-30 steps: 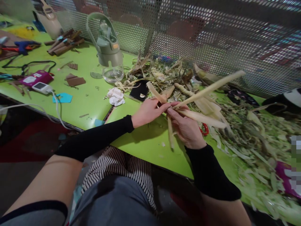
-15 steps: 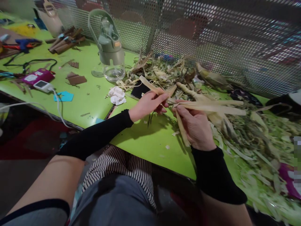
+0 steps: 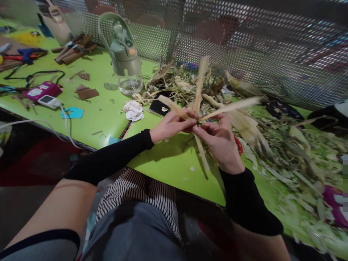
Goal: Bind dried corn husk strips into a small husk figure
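Pale corn husk strips (image 3: 200, 83) cross at one point between my two hands, their ends fanning out up, left, right and down. My left hand (image 3: 176, 123) pinches them near the crossing from the left. From the right, the thumb and fingers of my right hand (image 3: 219, 139) close on the same spot. The crossing itself is partly hidden by my fingertips. Behind my hands lies a heap of dried husks (image 3: 179, 81) and shreds. Something red (image 3: 238, 146) peeks out beside my right hand, mostly covered.
A green water bottle (image 3: 123, 54) stands at the back, near crumpled tissue (image 3: 133, 110) and a black phone-like slab (image 3: 160, 106). To the left are a purple box (image 3: 43, 90), a white cable (image 3: 66, 123) and brown rolls (image 3: 74, 49). A perforated metal screen (image 3: 168, 32) closes off the back.
My hands have come together. The husk strips, bunched to the right in my right hand before, now spread like a star, one pointing up. The red thing has come into view.
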A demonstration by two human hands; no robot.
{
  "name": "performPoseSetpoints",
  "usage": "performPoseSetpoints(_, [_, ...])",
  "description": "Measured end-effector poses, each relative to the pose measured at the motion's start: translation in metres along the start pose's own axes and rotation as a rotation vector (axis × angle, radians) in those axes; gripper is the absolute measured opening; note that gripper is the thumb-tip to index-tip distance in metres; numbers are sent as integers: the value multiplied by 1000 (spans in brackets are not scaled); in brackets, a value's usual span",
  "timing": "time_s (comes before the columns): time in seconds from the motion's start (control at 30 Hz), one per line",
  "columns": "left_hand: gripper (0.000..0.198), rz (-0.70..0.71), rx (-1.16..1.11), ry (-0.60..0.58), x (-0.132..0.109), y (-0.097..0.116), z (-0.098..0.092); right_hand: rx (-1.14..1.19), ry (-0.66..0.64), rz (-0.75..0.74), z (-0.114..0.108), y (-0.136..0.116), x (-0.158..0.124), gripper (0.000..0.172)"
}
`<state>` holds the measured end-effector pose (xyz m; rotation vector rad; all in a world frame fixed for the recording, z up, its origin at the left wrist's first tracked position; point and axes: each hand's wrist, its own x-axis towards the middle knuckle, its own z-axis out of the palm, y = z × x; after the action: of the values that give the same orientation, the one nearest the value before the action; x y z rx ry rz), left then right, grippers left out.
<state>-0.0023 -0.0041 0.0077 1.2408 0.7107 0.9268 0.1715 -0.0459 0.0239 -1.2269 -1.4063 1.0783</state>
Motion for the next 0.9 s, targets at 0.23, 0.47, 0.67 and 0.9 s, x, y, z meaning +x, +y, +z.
performPoseSetpoints(0.23, [17, 12, -78, -93, 1, 6, -5, 151, -25, 59, 0, -1, 0, 56])
performPoseSetpoints(0.47, [2, 26, -45, 49, -4, 12, 3, -10, -163, 27, 0, -4, -2, 47])
performPoseSetpoints(0.67, [5, -22, -75, 56, 1, 11, -3, -67, -210, 50, 4, -4, -1, 40])
performPoseSetpoints(0.9, [15, -74, -94, -76, 4, 6, -4, 114, -221, 148, 3, -4, -1, 49])
